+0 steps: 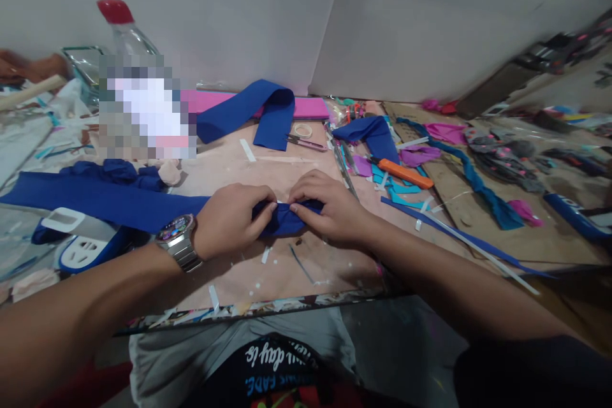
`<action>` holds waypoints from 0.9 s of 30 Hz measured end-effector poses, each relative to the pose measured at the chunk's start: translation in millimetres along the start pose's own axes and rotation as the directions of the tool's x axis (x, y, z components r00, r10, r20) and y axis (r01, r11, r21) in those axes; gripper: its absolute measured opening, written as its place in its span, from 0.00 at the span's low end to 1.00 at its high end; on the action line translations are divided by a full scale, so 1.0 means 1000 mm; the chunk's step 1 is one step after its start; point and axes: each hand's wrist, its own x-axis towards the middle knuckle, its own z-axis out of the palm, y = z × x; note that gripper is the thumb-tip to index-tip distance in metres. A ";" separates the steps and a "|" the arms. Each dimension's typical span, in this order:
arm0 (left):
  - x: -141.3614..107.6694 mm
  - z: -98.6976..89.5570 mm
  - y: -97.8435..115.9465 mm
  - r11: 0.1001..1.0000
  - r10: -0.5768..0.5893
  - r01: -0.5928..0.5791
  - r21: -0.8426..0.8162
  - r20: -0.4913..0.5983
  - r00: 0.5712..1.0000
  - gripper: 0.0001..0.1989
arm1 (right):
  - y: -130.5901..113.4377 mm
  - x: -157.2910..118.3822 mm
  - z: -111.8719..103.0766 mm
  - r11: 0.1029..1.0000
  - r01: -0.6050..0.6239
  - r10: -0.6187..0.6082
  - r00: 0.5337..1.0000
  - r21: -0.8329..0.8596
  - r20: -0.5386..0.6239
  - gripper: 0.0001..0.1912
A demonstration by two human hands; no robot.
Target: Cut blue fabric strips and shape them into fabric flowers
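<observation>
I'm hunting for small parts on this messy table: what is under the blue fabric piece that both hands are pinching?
Under the blue fabric piece only the pinkish work board shows around its edges. The left hand and right hand cover most of it, hiding anything beneath.

Bare board (287, 268) near; scissors (306, 141) (and cutter (405, 173)) beyond

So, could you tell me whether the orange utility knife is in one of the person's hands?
No, the orange utility knife lies on the table, right of both hands.

Orange cutter (405, 173), scissors (306, 141), red-capped bottle (125, 32)
</observation>
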 end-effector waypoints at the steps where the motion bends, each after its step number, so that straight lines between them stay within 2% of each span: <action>1: 0.000 0.000 0.000 1.000 -0.001 0.001 -0.019 -0.002 1.000 0.13 | 0.000 0.000 0.000 1.000 -0.001 0.001 1.000 0.002 -0.005 0.04; 5: 0.000 -0.001 0.001 0.996 -0.002 0.004 -0.089 0.017 1.000 0.11 | -0.002 0.000 0.001 0.999 0.001 0.000 1.000 0.032 -0.021 0.05; 11: 0.000 -0.001 0.001 0.995 -0.006 0.013 -0.103 0.067 0.998 0.10 | -0.002 -0.001 0.004 0.999 -0.008 0.009 1.000 0.042 -0.017 0.04; 27: 0.001 -0.002 0.004 0.991 0.028 -0.014 -0.136 0.095 0.995 0.10 | -0.006 -0.002 0.007 0.999 0.002 -0.001 1.000 0.050 -0.017 0.03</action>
